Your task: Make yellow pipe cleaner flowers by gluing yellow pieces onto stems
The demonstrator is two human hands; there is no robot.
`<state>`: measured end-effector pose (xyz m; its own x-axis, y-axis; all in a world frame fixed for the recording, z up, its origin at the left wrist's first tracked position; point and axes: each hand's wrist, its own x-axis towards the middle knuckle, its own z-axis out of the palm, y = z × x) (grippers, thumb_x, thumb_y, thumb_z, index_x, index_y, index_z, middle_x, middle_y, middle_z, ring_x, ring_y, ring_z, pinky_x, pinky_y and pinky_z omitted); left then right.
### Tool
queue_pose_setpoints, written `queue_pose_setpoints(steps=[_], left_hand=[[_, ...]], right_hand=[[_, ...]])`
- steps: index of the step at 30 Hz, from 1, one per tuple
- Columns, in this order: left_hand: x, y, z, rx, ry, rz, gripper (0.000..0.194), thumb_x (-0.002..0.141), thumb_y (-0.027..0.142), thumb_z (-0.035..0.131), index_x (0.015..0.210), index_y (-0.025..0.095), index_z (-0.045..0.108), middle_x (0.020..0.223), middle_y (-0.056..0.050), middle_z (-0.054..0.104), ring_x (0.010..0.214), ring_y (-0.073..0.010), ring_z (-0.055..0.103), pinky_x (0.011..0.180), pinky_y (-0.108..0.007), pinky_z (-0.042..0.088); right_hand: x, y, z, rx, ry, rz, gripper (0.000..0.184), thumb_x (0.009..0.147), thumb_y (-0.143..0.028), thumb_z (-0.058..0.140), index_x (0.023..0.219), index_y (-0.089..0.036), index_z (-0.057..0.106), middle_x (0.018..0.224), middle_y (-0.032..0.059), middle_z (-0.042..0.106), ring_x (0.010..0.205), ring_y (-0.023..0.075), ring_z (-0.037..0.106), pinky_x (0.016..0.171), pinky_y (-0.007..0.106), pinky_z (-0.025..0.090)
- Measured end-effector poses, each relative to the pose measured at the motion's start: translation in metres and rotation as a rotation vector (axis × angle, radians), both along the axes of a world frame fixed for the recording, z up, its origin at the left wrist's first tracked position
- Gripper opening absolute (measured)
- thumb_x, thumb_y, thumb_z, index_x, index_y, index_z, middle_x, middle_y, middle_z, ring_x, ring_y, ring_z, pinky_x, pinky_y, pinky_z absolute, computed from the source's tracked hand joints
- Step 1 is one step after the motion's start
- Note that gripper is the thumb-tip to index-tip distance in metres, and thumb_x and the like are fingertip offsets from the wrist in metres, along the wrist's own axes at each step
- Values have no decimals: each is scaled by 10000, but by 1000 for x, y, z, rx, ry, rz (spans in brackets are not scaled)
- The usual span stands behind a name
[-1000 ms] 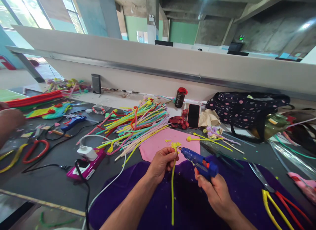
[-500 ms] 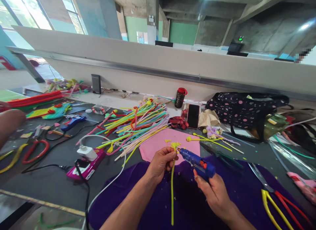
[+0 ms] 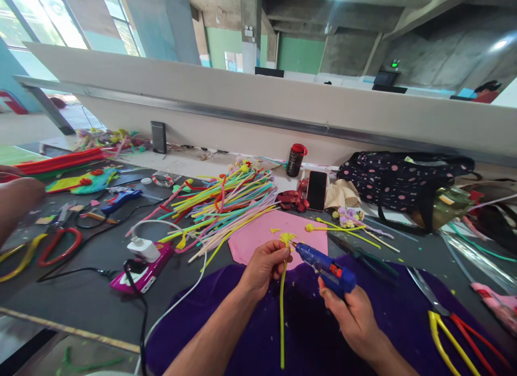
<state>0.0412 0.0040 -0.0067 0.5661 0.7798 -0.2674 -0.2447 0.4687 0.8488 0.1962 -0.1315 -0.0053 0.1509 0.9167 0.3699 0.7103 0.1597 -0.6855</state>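
Between the thumb and fingers of my left hand [image 3: 264,268] is a yellow-green pipe cleaner [image 3: 283,322], its long stem hanging down and small yellow petal-like pieces [image 3: 287,238] at its top. My right hand [image 3: 353,317] is wrapped round a blue hot glue gun [image 3: 327,265]. The gun's nozzle points left and sits at the yellow pieces, by my left fingertips; I cannot tell whether it touches them. Beneath both hands lies dark purple cloth [image 3: 226,317], with a pink sheet [image 3: 252,241] just beyond.
A pile of coloured pipe cleaners [image 3: 226,203] lies behind my left hand. Scissors [image 3: 440,311] rest at the right. A magenta power strip [image 3: 147,271] with cables is at left. A phone [image 3: 316,190], bottle [image 3: 296,160] and bag [image 3: 398,185] stand behind. Another person's arm [image 3: 18,203] reaches in at left.
The view has shifted very slightly. Both my hands, the pipe cleaner and the glue gun keep nearly the same positions.
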Motion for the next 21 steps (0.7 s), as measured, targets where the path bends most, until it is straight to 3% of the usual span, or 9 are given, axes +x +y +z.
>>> queue_pose_setpoints(steps=[15,21], left_hand=[[-1,1,0,-17,-7,18,228,626,312,688,706,139,563,586,11,599,349,-13,408,325,-137,221],[0,0,1,-16,1,5,216,640,309,680,695,143,553,580,11,597,352,-14,408,327,-132,213]], right_hand=[[0,0,-2,11,-19,-7,243,840,-332,452,902,-162,615,721,44,640,644,169,586,581,253,455],[-1,2,1,18,-29,13,239,853,-317,432,840,-163,615,684,34,625,592,150,568,569,250,449]])
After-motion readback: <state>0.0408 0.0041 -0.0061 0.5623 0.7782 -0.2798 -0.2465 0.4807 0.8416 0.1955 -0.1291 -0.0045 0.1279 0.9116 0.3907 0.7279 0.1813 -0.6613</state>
